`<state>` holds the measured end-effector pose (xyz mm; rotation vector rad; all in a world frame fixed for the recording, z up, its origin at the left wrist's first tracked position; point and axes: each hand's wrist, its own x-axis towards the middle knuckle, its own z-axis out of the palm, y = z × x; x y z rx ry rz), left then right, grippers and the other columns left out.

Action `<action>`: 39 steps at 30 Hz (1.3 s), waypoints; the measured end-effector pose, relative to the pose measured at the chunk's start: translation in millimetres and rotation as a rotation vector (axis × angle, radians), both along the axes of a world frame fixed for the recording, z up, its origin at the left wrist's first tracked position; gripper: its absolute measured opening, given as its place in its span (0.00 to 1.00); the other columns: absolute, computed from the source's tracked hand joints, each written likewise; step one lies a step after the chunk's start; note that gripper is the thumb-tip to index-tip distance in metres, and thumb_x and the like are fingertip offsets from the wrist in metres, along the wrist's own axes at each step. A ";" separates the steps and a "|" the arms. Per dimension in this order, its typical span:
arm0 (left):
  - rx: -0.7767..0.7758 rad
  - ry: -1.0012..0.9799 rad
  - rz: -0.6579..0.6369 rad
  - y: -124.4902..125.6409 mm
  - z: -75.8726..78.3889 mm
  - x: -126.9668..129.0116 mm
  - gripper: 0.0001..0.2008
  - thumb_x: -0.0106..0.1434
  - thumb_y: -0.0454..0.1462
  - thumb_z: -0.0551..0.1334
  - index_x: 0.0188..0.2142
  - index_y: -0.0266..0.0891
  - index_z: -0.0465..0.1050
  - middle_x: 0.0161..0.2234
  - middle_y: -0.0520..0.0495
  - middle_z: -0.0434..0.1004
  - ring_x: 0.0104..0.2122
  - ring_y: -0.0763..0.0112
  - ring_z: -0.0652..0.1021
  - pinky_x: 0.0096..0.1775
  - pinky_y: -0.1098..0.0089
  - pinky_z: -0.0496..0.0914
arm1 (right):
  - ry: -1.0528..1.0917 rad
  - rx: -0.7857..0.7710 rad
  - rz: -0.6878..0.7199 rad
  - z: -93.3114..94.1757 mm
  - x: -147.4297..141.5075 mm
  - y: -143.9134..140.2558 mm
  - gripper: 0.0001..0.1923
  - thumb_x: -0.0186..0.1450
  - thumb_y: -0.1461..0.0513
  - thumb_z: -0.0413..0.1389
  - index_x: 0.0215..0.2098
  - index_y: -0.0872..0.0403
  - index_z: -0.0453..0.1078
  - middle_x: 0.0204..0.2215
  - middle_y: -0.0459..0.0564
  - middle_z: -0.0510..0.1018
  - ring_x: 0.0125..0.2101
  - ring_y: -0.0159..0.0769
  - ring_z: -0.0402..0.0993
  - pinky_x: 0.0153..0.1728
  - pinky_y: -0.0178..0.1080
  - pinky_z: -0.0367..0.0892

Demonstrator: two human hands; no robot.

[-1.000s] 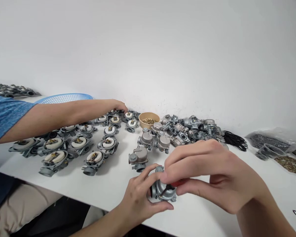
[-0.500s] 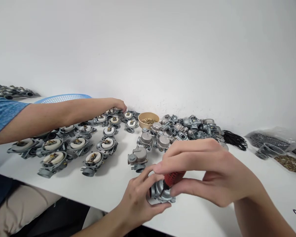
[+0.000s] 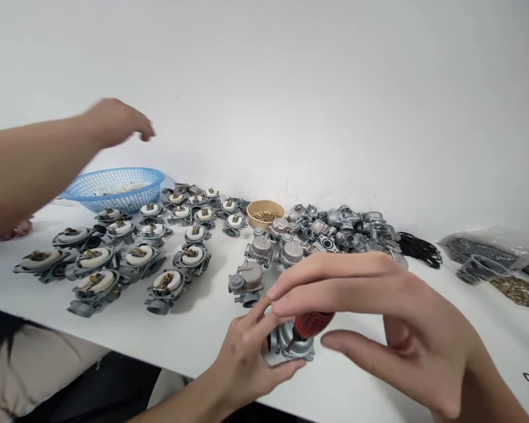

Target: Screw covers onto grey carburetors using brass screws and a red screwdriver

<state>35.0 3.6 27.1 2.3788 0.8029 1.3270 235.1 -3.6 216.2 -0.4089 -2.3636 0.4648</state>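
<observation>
Left grip (image 3: 249,346) has hold of the carb (image 3: 301,349); right grip's (image 3: 397,311) loose, thumb off the red screwdriver (image 3: 312,324), which slants down-left from its fingers onto the carb.

The left hand (image 3: 249,349) is bare, its fingers slim and its back marked by a small round spot. The left forearm (image 3: 194,395) is uncovered where it shows. The right hand (image 3: 397,302) is bare too, with long fingers and creased skin at the thumb's base; the right forearm (image 3: 489,382) shows uncovered.
</observation>
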 end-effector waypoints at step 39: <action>0.103 0.028 0.032 2.0 -2.1 1.8 0.20 0.62 0.53 0.72 0.50 0.50 0.81 0.54 0.38 0.81 0.37 0.56 0.87 0.28 0.65 0.79 | 0.028 0.097 -0.079 0.9 1.5 4.1 0.14 0.68 0.59 0.66 0.50 0.57 0.79 0.37 0.51 0.81 0.30 0.29 0.78 0.34 0.30 0.76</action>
